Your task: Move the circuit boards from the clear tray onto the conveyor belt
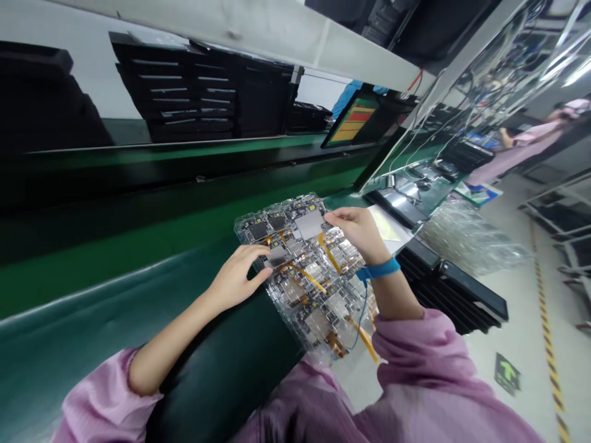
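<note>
In the frame centre, the left hand (pixel 235 280) and right hand (pixel 357 231) pinch small boards in the clear tray (pixel 318 307). The tray looks thin, light and bendy. It is better gripped at its edges.

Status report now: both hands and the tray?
Left hand on tray's near edge. Right hand pinching far corner. Clear tray of circuit boards on bench edge. Nothing blocking.

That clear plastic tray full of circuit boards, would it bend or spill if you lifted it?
The tray looks thin and see-through, so it probably flexes. It overhangs the bench edge, so it may tip. The left hand and right hand both touch it.
</note>
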`<state>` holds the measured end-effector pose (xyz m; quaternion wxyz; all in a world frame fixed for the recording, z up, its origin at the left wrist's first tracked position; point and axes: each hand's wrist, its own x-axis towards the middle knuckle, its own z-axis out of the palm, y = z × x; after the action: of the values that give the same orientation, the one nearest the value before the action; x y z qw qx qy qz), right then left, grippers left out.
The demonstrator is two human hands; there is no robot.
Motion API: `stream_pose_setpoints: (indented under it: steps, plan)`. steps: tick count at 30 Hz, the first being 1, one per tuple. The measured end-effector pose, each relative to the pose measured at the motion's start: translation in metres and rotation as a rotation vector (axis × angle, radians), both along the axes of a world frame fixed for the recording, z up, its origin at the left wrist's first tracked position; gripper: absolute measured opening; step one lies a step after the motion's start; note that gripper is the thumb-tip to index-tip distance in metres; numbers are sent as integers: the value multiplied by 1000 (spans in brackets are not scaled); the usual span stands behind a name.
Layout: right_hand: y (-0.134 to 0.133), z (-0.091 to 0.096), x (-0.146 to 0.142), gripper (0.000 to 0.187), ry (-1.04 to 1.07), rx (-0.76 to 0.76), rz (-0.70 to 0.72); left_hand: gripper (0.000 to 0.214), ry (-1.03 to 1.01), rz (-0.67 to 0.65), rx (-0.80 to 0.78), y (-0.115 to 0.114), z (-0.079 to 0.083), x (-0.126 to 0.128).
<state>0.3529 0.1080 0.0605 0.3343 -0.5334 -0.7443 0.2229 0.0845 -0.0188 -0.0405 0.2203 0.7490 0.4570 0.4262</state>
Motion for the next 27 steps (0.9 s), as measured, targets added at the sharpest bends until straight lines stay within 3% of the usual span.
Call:
stream_pose_setpoints:
  steps: [4,8,12,18,27]
  plan:
    - [41,-36,24,15,-218,-264,-160,31,300,-11,95,15,-45,6]
    - [49,-66,30,16,-318,-329,-181,33,432,-39,187,19,-66,5]
    - [51,-78,28,17,-330,-365,-170,34,475,-43,237,19,-71,2]
    - [53,-83,20,20,-378,-375,-148,32,493,-22,269,20,-75,4]
    - [39,-87,5,27,-540,-286,-142,33,490,-2,289,21,-76,6]
